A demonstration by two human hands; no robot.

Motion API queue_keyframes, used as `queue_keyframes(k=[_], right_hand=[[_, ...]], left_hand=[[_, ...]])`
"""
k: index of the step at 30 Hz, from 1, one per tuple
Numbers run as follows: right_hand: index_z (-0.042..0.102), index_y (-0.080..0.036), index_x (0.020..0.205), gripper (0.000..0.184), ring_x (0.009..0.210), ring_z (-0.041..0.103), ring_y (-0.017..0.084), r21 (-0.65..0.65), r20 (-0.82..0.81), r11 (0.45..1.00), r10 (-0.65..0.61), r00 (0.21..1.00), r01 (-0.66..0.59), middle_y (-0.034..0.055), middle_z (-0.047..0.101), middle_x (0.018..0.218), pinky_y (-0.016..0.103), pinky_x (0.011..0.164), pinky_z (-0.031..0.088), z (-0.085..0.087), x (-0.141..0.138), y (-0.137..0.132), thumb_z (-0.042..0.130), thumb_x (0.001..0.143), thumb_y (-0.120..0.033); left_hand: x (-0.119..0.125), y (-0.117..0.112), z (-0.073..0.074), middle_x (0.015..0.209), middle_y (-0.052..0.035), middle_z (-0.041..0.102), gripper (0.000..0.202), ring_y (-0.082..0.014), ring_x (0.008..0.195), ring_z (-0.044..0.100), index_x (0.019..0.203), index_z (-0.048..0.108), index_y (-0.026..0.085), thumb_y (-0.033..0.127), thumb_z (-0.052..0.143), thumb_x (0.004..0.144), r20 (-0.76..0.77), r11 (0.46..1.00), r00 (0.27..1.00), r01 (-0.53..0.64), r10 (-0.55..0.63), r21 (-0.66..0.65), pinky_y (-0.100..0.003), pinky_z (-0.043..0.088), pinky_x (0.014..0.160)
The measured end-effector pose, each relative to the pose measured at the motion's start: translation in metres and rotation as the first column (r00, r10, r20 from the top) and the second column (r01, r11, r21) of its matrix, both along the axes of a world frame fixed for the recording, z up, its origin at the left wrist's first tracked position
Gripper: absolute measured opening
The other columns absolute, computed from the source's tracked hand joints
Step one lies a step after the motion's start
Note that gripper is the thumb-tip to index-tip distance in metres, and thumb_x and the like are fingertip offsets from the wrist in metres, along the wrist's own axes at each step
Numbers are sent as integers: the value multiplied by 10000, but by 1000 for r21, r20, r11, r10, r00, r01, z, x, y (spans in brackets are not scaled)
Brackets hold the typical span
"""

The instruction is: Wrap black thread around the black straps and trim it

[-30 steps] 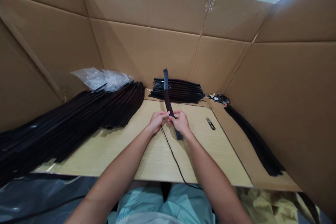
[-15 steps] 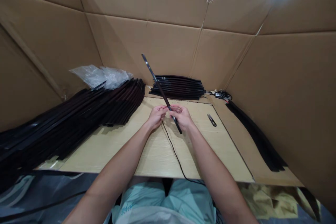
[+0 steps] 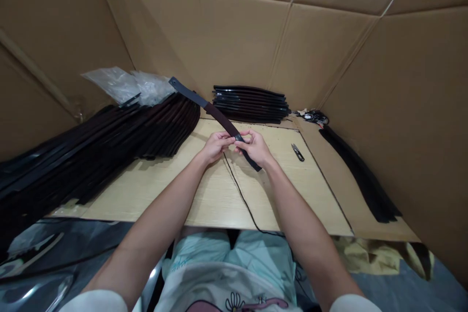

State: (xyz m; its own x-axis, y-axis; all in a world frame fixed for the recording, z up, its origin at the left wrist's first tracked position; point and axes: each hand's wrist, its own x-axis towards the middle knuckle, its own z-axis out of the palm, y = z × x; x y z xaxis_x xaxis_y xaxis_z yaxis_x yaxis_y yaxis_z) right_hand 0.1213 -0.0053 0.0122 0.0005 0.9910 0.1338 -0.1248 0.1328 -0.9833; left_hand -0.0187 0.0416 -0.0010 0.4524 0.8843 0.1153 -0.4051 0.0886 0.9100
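Where our left hand (image 3: pixel 217 147) and right hand (image 3: pixel 258 148) nearly meet: one curved strip (image 3: pixel 222 119), tilted above the worktop (image 3: pixel 164 195).
Left hand grip: fingers pinched together at the strip's edge.
Right hand grip: fingers curled in on its lower part.
Cord (image 3: pixel 237 185): one, trailing toward us.
Snips (image 3: pixel 298 153): one pair, right.
Strip groups: three; left pile (image 3: pixel 109 144), back stack (image 3: pixel 252 104), right bundle (image 3: pixel 351 165).

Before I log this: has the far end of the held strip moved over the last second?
Yes: the held strip's far end swung left, from in front of the back stack to beside the plastic bags.
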Motion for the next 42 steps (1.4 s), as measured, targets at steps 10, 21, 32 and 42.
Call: queue_keyframes(k=[10, 21, 32, 42], right_hand=[[680, -119, 766, 296, 378, 494, 65, 65, 97, 991, -125, 987, 119, -36, 599, 455, 175, 398, 389, 3, -1, 0, 721, 739, -412], [750, -119, 903, 400, 457, 527, 90, 224, 131, 972, -101, 986, 70, -12, 619, 538, 211, 453, 433, 2, -3, 0, 666, 753, -480], [746, -166, 1048, 443, 603, 604, 133, 254, 89, 967, -42, 995, 18, 30, 719, 724, 284, 601, 512, -7, -1, 6, 725, 690, -425], [736, -138, 1071, 416, 505, 509, 103, 261, 87, 963, -84, 993, 59, 0, 629, 586, 233, 490, 419, -4, -6, -1, 692, 739, -383]], left_hand=[[8, 2, -6, 483, 48, 497, 340, -3, 384, 221, 707, 678, 92, 281, 876, 505, 43, 999, 998, -36, 35, 23, -201, 94, 391], [6, 0, -1, 465, 76, 435, 360, -3, 376, 196, 773, 665, 102, 317, 851, 551, 78, 999, 996, -43, 41, 33, -189, 83, 398], [4, 0, 1, 438, 97, 370, 328, -14, 381, 200, 773, 673, 112, 277, 837, 542, 87, 997, 994, -69, 67, 19, -197, 96, 407], [4, -3, 3, 450, 76, 432, 337, -10, 375, 219, 716, 662, 110, 282, 840, 488, 72, 992, 989, -129, 127, 17, -215, 88, 409]])
